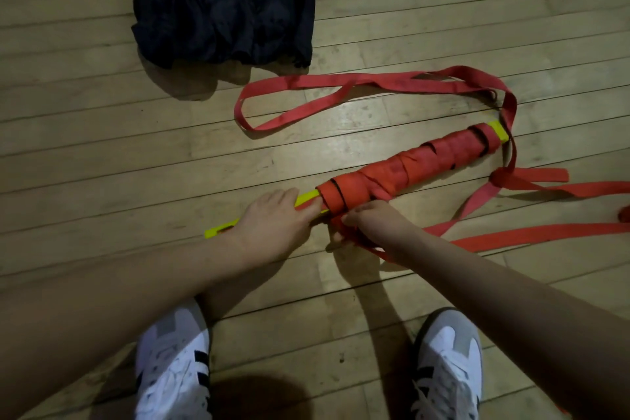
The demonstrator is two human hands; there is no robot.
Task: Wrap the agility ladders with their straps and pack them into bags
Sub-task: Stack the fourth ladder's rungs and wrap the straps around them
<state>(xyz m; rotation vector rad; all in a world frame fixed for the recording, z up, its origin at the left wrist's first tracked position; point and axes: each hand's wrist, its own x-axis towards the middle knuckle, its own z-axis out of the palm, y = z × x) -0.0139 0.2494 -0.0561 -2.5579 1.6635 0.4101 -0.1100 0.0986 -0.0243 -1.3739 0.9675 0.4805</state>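
Observation:
A bundle of yellow ladder rungs (306, 198) lies slanted on the wooden floor, its middle wound in red strap (409, 165). Yellow ends stick out at the lower left and upper right. My left hand (272, 225) presses down on the bare yellow end beside the wrap. My right hand (371, 223) grips the red strap at the near end of the wrap. Loose red strap (341, 94) loops across the floor behind the bundle and trails off to the right. A dark blue bag (221, 0) lies flat at the top left.
My two white sneakers (174, 365) stand on the floor at the bottom of the view, on either side of my arms. More red strap (545, 233) runs off the right edge. Bare wooden planks surround everything.

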